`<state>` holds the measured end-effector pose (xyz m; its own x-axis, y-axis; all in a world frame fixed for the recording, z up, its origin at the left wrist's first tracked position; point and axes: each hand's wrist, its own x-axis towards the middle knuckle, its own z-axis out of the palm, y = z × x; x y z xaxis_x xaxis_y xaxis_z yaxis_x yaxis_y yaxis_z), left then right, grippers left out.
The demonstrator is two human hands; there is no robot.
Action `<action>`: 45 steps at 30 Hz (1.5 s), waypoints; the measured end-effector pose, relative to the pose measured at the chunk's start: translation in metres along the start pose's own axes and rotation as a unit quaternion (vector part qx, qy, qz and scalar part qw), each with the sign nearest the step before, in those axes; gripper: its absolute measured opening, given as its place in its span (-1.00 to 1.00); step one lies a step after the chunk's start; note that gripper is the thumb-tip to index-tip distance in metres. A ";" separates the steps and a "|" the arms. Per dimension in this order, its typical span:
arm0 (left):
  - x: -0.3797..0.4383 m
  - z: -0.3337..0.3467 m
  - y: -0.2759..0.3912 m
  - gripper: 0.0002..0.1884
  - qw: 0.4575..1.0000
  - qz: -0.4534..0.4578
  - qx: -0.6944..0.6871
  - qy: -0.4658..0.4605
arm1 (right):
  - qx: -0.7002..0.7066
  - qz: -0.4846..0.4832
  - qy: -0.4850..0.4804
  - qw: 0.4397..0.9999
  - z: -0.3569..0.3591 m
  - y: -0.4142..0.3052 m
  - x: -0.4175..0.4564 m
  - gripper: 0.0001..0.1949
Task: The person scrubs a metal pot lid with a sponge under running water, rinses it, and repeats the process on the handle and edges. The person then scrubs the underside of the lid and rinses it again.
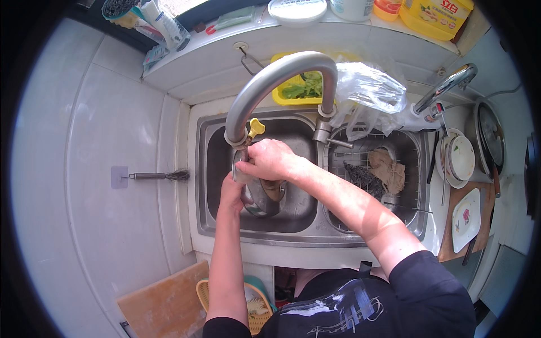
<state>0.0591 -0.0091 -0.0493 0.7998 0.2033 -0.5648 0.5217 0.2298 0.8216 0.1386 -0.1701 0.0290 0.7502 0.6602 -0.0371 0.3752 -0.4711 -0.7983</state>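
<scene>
A shiny stainless steel vessel (263,205) is tilted in the left basin (296,207) of a double steel sink. My left hand (232,192) grips its left side from below. Over the vessel's upper edge, directly beneath the spout of a thick curved tap (281,67), my right hand (270,159) is curled with its thumb pointing left. Its fingertips are partly hidden, so I cannot tell whether they pinch the vessel or something small. A yellow valve handle (256,127) sticks out by the spout, just above my right hand.
A wire rack with a tan cloth (386,171) and a dark scrubber (365,179) lies in the right basin. Behind stand a yellow basket of greens (310,86) and clear plastic bags (370,91). Stacked bowls (460,158) and a plate (466,219) on a cutting board (448,243) are rightward.
</scene>
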 end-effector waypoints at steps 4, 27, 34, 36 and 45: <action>-0.003 0.008 0.007 -0.72 0.994 -0.003 -0.109 0.015 | 0.020 -0.001 -0.034 0.999 0.001 0.002 0.002 -0.65; -0.049 -0.028 0.004 -0.54 0.987 0.074 -0.144 -0.016 | -0.122 -0.032 -0.018 0.992 -0.029 0.009 0.009 -0.69; -0.055 -0.048 0.001 -0.57 0.976 0.083 -0.201 0.020 | -0.091 -0.009 -0.038 0.995 -0.025 0.012 0.005 -0.67; -0.054 -0.050 -0.002 -0.61 0.970 0.084 -0.223 0.052 | -0.084 -0.001 -0.043 0.996 -0.024 0.011 0.001 -0.66; -0.042 -0.036 -0.005 -0.55 0.943 0.011 -0.317 0.104 | 0.011 0.037 -0.063 0.997 -0.015 0.000 -0.012 -0.64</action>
<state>0.0118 0.0157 -0.0323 0.6991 0.3818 -0.6046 0.1708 0.7319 0.6597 0.1384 -0.1870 0.0383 0.7006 0.6930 -0.1697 0.3089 -0.5090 -0.8034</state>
